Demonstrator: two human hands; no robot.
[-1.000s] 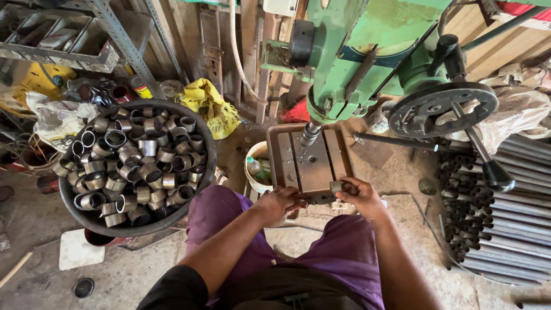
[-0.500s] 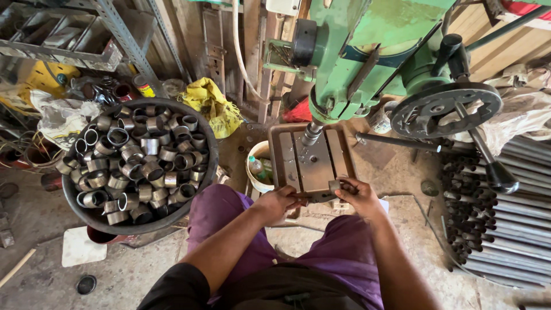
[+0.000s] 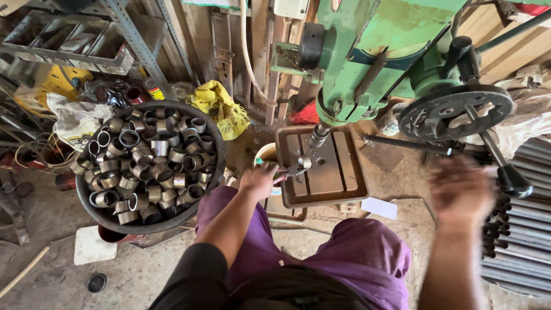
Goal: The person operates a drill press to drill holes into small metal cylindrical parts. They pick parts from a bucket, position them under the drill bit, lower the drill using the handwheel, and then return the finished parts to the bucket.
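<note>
Seen from the head camera, a green drill press [image 3: 379,51] is found ahead of the seated person, its spindle [image 3: 317,138] pointing down over a rusty slotted work surface [image 3: 344,172]. The left hand [image 3: 261,179] is held at the left edge of that surface, fingers closed in a grip on a small metal ring piece [image 3: 298,167], which is kept on the surface just below the spindle tip. Something thin with a green end is also seen at this hand, but what it is cannot be told.

The right hand [image 3: 462,189] is raised at the right, blurred, with fingers spread loosely; nothing is seen in its grip. It is placed near the black-knobbed feed handle [image 3: 508,175] that projects from the dark spoked wheel [image 3: 453,112] on the machine's side, but whether it is touched cannot be told.

To the left, a round black basin [image 3: 92,215] is heaped with short metal tube sections [image 3: 149,161]. Behind it, a yellow cloth [image 3: 221,109] is bunched against the wall, and a metal shelf frame [image 3: 86,40] is seen in the upper left. A stack of dark rods [image 3: 519,235] is laid at the far right. Purple trousers [image 3: 356,258] are seen below the hands, over a dusty concrete floor [image 3: 51,275].
</note>
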